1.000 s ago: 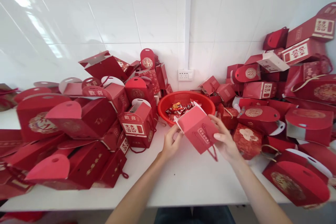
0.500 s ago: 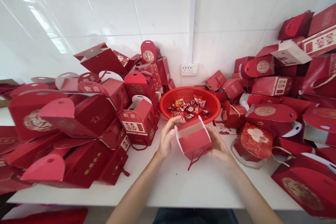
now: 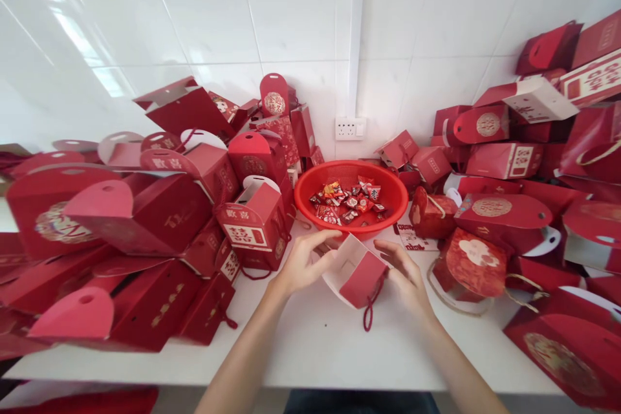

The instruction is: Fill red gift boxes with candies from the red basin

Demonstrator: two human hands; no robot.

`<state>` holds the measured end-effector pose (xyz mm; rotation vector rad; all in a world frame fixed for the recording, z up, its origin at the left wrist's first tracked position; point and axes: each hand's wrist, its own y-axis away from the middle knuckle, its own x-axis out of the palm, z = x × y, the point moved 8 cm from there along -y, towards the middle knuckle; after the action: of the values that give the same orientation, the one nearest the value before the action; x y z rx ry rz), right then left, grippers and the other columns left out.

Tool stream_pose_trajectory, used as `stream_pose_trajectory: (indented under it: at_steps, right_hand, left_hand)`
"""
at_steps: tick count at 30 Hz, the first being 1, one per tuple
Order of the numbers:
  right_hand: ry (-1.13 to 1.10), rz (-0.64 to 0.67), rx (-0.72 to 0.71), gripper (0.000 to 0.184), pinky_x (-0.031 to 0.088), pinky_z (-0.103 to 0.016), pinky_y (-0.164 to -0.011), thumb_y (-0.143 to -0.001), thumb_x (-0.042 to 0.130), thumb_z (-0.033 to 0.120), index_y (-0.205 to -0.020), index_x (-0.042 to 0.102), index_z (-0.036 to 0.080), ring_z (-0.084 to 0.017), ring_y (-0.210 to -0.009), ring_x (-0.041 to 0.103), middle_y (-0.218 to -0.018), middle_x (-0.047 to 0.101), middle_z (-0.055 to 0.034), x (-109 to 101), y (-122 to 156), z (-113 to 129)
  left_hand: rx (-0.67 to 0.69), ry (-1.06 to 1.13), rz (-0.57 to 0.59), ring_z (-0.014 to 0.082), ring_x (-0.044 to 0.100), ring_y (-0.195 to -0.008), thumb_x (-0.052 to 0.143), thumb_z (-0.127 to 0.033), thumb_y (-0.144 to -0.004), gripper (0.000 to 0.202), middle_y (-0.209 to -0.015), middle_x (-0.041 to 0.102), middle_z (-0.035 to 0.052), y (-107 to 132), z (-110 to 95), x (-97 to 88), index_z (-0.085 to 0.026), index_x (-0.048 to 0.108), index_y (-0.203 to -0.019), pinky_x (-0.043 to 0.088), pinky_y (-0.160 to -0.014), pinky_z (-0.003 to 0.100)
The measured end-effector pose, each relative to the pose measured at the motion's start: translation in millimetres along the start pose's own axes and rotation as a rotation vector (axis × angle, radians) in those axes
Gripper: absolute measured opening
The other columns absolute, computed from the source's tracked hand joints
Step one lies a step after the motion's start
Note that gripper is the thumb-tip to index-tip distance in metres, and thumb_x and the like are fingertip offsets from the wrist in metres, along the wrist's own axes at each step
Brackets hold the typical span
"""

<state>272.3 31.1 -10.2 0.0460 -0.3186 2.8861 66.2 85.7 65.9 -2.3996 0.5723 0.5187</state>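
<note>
A small red cardboard box with a pale inside [image 3: 365,281] is held tilted above the table, between the two hands, its uncovered mouth turned up and toward the left hand. From its far end, close to the right hand's fingers, a dark red cord loop [image 3: 368,317] is hung. The box's edge is gripped by the left hand [image 3: 306,261], with the thumb laid along the mouth. The other end is met by the right hand [image 3: 405,277], its fingers bent and spread; whether it is clasped or only steadied there cannot be told.

Just beyond both hands, an oval red plastic basket [image 3: 400,199] is set, in which small wrapped sweets in red, brown and orange [image 3: 352,200] are heaped. To the left of the left hand, an upright red cardboard box with a white label and red characters [image 3: 252,229] is stood, and farther left a large pile of red cardboard gift boxes [image 3: 160,210] is stacked. To the right of the right hand, a patterned red box with a white flower and a beige cord [image 3: 473,262] is placed, with more red boxes [image 3: 504,210] piled beyond it. Beneath the hands the smooth white table [image 3: 310,356] is seen; beyond the basket, a white socket plate [image 3: 348,129] is mounted on the white tiled wall [image 3: 295,6].
</note>
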Motion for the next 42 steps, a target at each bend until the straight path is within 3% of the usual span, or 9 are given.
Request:
stream_pose_trajectory:
  at_steps: [6,10,14,22,28,32,35,38,42]
  right_hand:
    - [-0.057,-0.046,-0.131,0.042,0.044,-0.046,-0.109,-0.085,0.063,0.048,-0.121,0.060,0.026,-0.029,-0.125,0.060,-0.127,0.068,-0.0093,10.6,-3.0,21.9]
    - [0.002,-0.014,-0.112,0.057,0.045,-0.043,-0.108,-0.077,0.074,0.045,-0.127,0.054,0.027,-0.028,-0.124,0.060,-0.128,0.066,-0.0081,21.6,-7.2,34.1]
    - [-0.074,0.084,0.018,0.060,0.048,-0.042,-0.103,-0.071,0.075,0.035,-0.126,0.053,0.028,-0.028,-0.116,0.065,-0.124,0.069,-0.0060,26.1,-12.8,30.3]
    - [-0.405,0.161,0.131,0.054,0.053,-0.051,-0.094,-0.055,0.055,0.027,-0.109,0.062,0.027,-0.036,-0.118,0.065,-0.127,0.071,-0.0093,2.7,-14.2,14.8]
    - [-0.457,0.150,0.199,0.048,0.057,-0.050,-0.085,-0.047,0.052,0.019,-0.093,0.057,0.030,-0.035,-0.116,0.066,-0.124,0.073,-0.0037,1.1,-10.2,-0.3]
    - [-0.510,0.187,0.210,0.047,0.057,-0.047,-0.084,-0.052,0.056,0.019,-0.098,0.062,0.030,-0.034,-0.112,0.068,-0.120,0.074,-0.0046,9.8,-7.2,-6.5]
    - [-0.495,0.106,0.105,0.031,0.054,-0.049,-0.091,-0.068,0.060,0.026,-0.098,0.066,0.028,-0.033,-0.108,0.069,-0.114,0.075,-0.0082,-0.5,-14.9,3.2]
    - [-0.386,-0.018,-0.110,0.018,0.051,-0.050,-0.095,-0.080,0.061,0.034,-0.095,0.068,0.027,-0.030,-0.098,0.069,-0.104,0.075,-0.0089,-18.0,-32.3,37.0]
    - [-0.078,-0.056,-0.258,0.012,0.054,-0.041,-0.083,-0.078,0.067,0.033,-0.086,0.069,0.025,-0.024,-0.082,0.067,-0.092,0.074,-0.0058,-17.7,-72.2,79.6]
  left_hand:
    - [-0.024,-0.035,-0.148,0.0106,0.050,-0.054,0.048,-0.027,-0.092,0.038,-0.066,0.062,-0.0003,3.7,5.4,3.2,-0.012,0.069,-0.121,0.039,-0.050,0.019]
    - [-0.055,-0.009,-0.145,0.0088,0.039,-0.050,0.048,-0.025,-0.088,0.040,-0.060,0.055,-0.0029,3.9,7.9,9.3,-0.012,0.071,-0.118,0.034,-0.049,0.019]
    - [-0.185,0.055,0.014,0.0123,0.050,-0.059,0.048,-0.028,-0.085,0.037,-0.077,0.071,0.0045,0.5,19.4,12.3,-0.013,0.078,-0.099,0.038,-0.055,0.021]
    - [-0.307,0.208,0.204,0.0148,0.059,-0.067,0.059,-0.032,-0.085,0.029,-0.095,0.075,0.0061,3.1,37.3,17.5,-0.018,0.077,-0.103,0.043,-0.057,0.022]
    - [-0.603,0.453,0.457,0.0111,0.054,-0.038,0.064,-0.041,-0.089,0.043,-0.051,0.060,-0.0045,20.7,59.9,29.6,-0.021,0.066,-0.127,0.040,-0.039,0.018]
    - [-0.609,0.448,0.476,0.0083,0.042,-0.029,0.069,-0.044,-0.086,0.044,-0.038,0.050,-0.0074,19.3,66.4,19.1,-0.016,0.071,-0.120,0.028,-0.033,0.016]
    - [-0.508,0.468,0.338,0.0073,0.043,-0.033,0.073,-0.045,-0.083,0.042,-0.041,0.051,-0.0060,1.2,55.6,-0.6,-0.014,0.075,-0.110,0.030,-0.035,0.017]
    - [-0.358,0.447,0.174,0.0094,0.054,-0.046,0.072,-0.042,-0.083,0.036,-0.054,0.062,-0.0012,-33.6,36.2,-20.6,-0.014,0.076,-0.106,0.042,-0.048,0.020]
    - [-0.285,0.028,0.228,0.0184,0.070,-0.078,0.056,-0.036,-0.091,0.039,-0.089,0.076,0.0092,-93.6,34.5,-8.1,-0.012,0.071,-0.117,0.054,-0.074,0.029]
